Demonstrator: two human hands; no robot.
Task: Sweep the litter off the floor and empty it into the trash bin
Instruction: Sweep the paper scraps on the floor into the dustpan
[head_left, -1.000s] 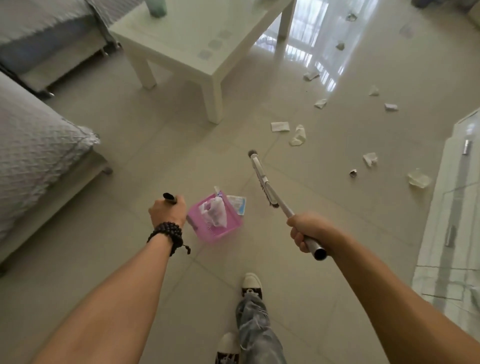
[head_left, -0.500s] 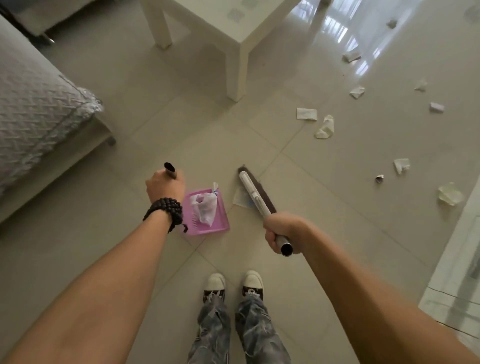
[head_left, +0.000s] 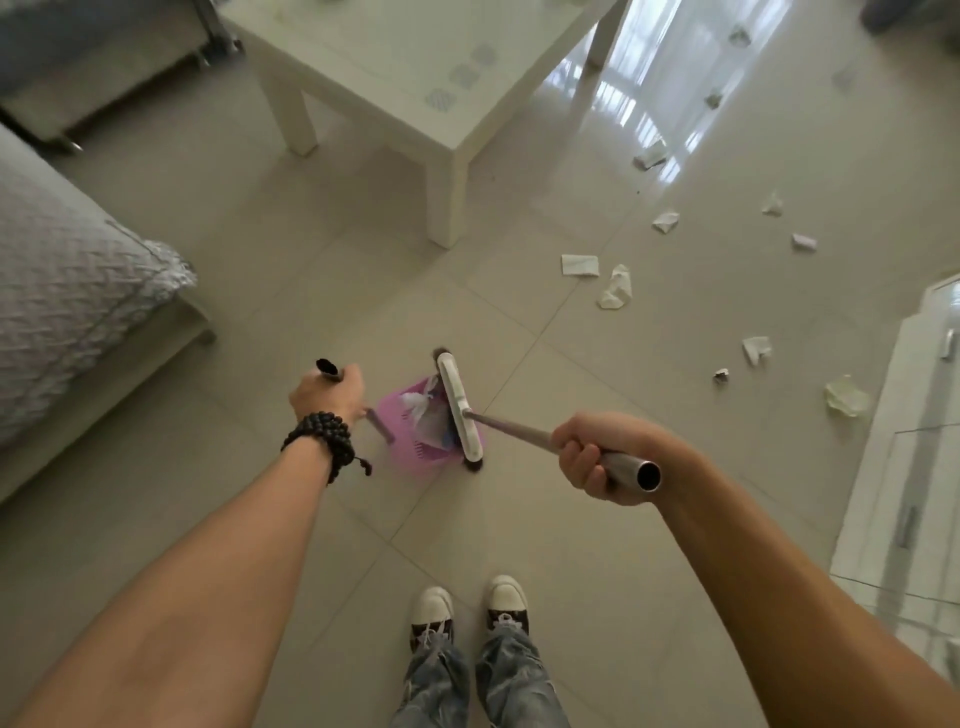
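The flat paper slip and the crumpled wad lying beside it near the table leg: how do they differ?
The flat paper slip lies smooth and roughly rectangular on the floor; the crumpled wad is bunched, irregular and stands up a little. The slip lies nearer the table leg, the wad farther from it. Both are pale litter, not yet swept into the pink dustpan.

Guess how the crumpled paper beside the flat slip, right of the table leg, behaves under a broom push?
The crumpled paper looks loosely wadded, so probably very light and likely to skid on the glossy floor tile. Its irregular folds suggest tumbling rather than rolling straight. Probably soft, likely flattening under the broom head.
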